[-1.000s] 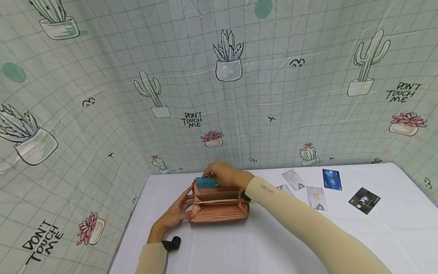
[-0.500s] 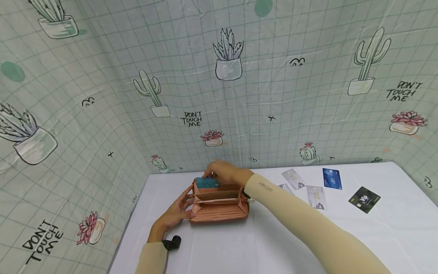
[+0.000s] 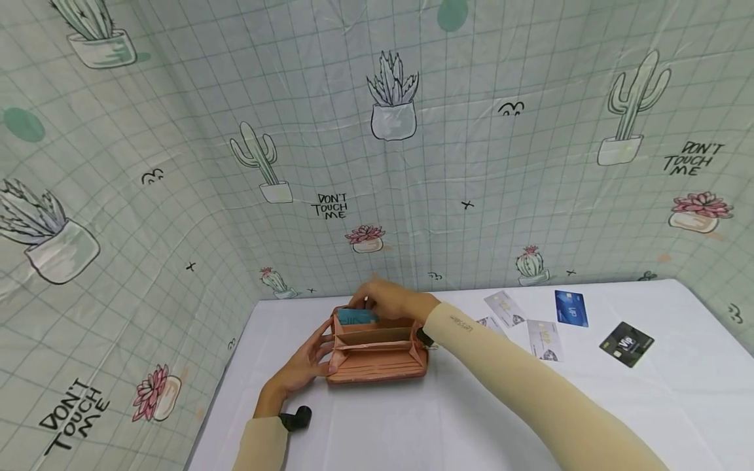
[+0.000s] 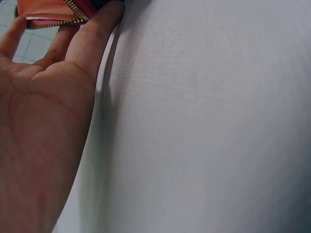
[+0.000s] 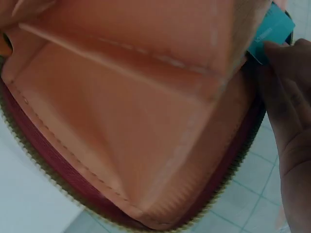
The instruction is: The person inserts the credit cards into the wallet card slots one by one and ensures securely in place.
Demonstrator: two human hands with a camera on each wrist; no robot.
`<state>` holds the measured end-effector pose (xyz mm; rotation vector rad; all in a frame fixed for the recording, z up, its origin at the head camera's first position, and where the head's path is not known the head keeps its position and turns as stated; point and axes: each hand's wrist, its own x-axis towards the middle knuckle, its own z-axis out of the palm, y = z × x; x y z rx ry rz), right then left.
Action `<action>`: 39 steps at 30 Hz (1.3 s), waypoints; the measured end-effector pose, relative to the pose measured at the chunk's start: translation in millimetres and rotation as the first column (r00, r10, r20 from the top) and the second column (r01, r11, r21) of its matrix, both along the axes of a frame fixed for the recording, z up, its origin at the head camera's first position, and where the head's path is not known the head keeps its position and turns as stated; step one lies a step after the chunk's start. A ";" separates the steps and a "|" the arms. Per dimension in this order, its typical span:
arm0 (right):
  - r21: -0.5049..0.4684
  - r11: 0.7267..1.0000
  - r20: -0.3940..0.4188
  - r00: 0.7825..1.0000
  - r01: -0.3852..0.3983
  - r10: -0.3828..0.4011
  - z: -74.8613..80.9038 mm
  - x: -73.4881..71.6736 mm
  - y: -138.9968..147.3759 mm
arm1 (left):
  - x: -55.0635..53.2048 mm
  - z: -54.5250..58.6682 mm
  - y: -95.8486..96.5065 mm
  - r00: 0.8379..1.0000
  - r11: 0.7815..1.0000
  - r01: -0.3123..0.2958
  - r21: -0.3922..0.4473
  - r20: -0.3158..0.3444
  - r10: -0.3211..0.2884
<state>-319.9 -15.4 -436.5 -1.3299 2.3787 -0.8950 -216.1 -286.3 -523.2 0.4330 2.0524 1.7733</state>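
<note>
An orange-pink zip wallet (image 3: 377, 375) lies spread open on the white table, its dividers facing up. My left hand (image 3: 302, 365) grips its left end, thumb at the front edge and fingers along the side. In the left wrist view, the fingers touch the wallet's zipped edge (image 4: 53, 22). At the back wall of the wallet, my right hand (image 3: 389, 299) pinches a teal card (image 3: 356, 317). The card's lower part is hidden inside the wallet. In the right wrist view, the thumb lies against the teal card (image 5: 272, 33), and the inner gusset (image 5: 112, 121) fills the middle.
Right of the wallet lie several cards: silver VIP cards (image 3: 544, 340), one partly hidden by the right sleeve, a blue card (image 3: 571, 309) and a black VIP card (image 3: 627, 345). A cactus-print cloth (image 3: 442, 163) hangs behind the table (image 3: 377, 432).
The teal card has slid a little lower into the back of the wallet, and my right hand has gone down slightly with it. My left hand keeps its place on the wallet.
</note>
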 end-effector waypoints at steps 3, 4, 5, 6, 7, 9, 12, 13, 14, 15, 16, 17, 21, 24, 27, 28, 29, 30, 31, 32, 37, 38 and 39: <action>-0.037 0.999 0.015 1.000 0.000 0.001 -3.0 -0.2 2.4 | 0.2 -0.7 0.0 1.000 1.000 -0.002 -0.006 -0.001 0.002; -0.040 0.999 0.008 1.000 -0.005 0.005 -3.4 0.0 2.7 | 0.1 -0.8 0.0 1.000 1.000 -0.003 -0.008 -0.001 0.003; -0.040 0.999 -0.008 1.000 -0.009 0.009 -3.7 0.1 2.9 | 0.2 -0.8 0.0 1.000 1.000 -0.004 -0.009 -0.002 0.004; -0.037 0.999 -0.022 1.000 -0.013 0.013 -3.7 0.4 3.0 | 0.2 -0.8 0.1 1.000 1.000 -0.005 -0.011 -0.003 0.005; -0.034 0.999 -0.032 0.999 -0.017 0.016 -3.5 0.8 3.0 | 0.1 -0.8 0.2 1.000 1.000 -0.007 -0.013 -0.004 0.007; -0.028 0.999 -0.035 0.999 -0.022 0.021 -2.5 1.8 2.7 | -0.1 -0.5 0.4 1.000 1.000 -0.006 -0.008 -0.002 0.006; -0.009 1.000 -0.041 0.999 -0.019 0.019 -1.0 2.8 1.7 | -0.4 0.0 0.6 1.000 1.000 -0.001 0.007 0.006 0.001; 0.001 1.000 -0.052 0.999 -0.018 0.018 -0.9 2.7 1.1 | -0.5 0.1 0.6 1.000 1.000 0.001 0.012 0.010 -0.001; 0.014 1.000 -0.068 0.997 -0.018 0.018 -0.5 2.6 0.3 | -0.6 0.3 0.6 1.000 1.000 0.001 0.013 0.012 -0.001; 0.028 0.999 -0.090 0.996 -0.016 0.019 -0.3 2.4 -0.5 | -0.6 0.3 0.4 1.000 1.000 0.001 0.011 0.011 -0.001; 0.041 0.999 -0.118 0.993 -0.018 0.023 -0.4 1.9 -1.4 | -0.6 0.3 0.3 1.000 1.000 0.000 0.007 0.010 0.000; 0.055 0.998 -0.138 0.990 -0.021 0.029 -0.2 1.9 -2.2 | -0.6 0.2 0.1 1.000 1.000 -0.001 0.003 0.008 0.001; 0.096 0.995 -0.196 0.979 -0.041 0.059 -0.2 2.1 -5.3 | -0.3 -0.2 -0.4 1.000 1.000 -0.004 -0.007 0.003 0.004; 0.118 0.992 -0.194 0.979 -0.039 0.062 0.6 3.5 -6.6 | -0.2 -0.3 -0.4 1.000 1.000 -0.005 -0.003 0.009 0.005; 0.141 0.990 -0.177 0.983 -0.019 0.044 3.0 5.3 -7.4 | -0.2 -0.4 -0.3 1.000 1.000 -0.005 0.003 0.014 0.005; 0.147 0.989 -0.169 0.985 -0.011 0.036 3.8 6.0 -7.6 | -0.2 -0.5 -0.3 1.000 1.000 -0.004 0.006 0.015 0.004; 0.151 0.989 -0.161 0.987 -0.003 0.028 4.6 6.9 -7.8 | -0.3 -0.6 -0.2 1.000 1.000 -0.003 0.008 0.016 0.003; 0.155 0.988 -0.157 0.987 0.004 0.020 4.9 7.4 -8.0 | -0.3 -0.7 -0.2 1.000 1.000 -0.001 0.012 0.017 0.000; 0.158 0.987 -0.153 0.988 0.009 0.015 5.5 8.0 -8.4 | -0.4 -0.8 -0.1 1.000 1.000 0.002 0.015 0.017 -0.002; 0.163 0.986 -0.149 0.989 0.014 0.010 5.9 8.7 -8.9 | -0.4 -0.9 -0.2 1.000 1.000 0.003 0.017 0.017 -0.003; 0.199 0.979 -0.112 0.994 0.032 -0.010 6.9 13.2 -12.0 | -0.4 -1.2 -0.4 1.000 1.000 0.004 0.020 0.012 -0.004; 0.211 0.977 -0.108 0.994 0.037 -0.015 6.9 14.1 -12.3 | -0.3 -1.2 -0.3 1.000 1.000 0.004 0.020 0.011 -0.004; 0.221 0.974 -0.109 0.994 0.041 -0.017 7.3 15.0 -13.0 | -0.2 -1.0 -0.5 1.000 1.000 0.004 0.021 0.011 -0.004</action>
